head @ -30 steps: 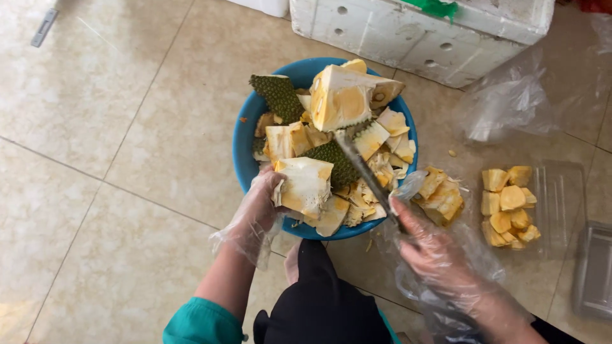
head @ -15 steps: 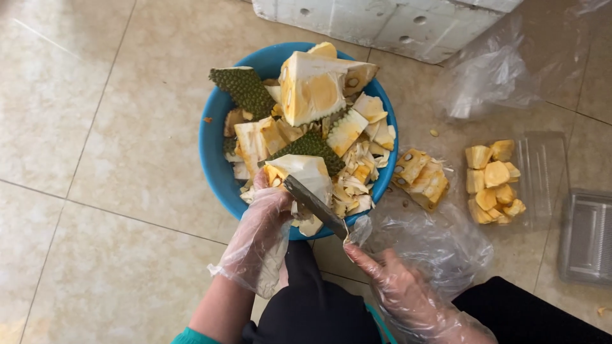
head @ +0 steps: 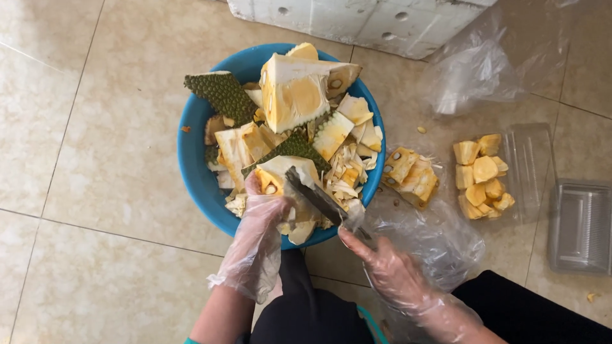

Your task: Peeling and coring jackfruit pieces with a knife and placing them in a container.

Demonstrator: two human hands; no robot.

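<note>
I see a bright blue basin (head: 194, 172) heaped with yellow and cream fruit pieces (head: 294, 95) edged in bumpy green rind (head: 220, 94). My gloves (head: 255, 245) are clear plastic, the floor (head: 95, 127) glossy beige tile, the foam box (head: 357, 19) white.

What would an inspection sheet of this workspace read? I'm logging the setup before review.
Surface: beige tiled floor, small scraps beside the bowl.
Job's things: blue bowl heaped with jackfruit pieces; jackfruit chunk; knife laid against it.
Clutter: crumpled clear bags; clear tray with yellow pods; empty tray; jackfruit section on plastic.
Grippers: left hand, gloved, holds the chunk; right hand, gloved, grips the knife.
Cables: nothing seen.
Surroundings: white foam box behind bowl.
</note>
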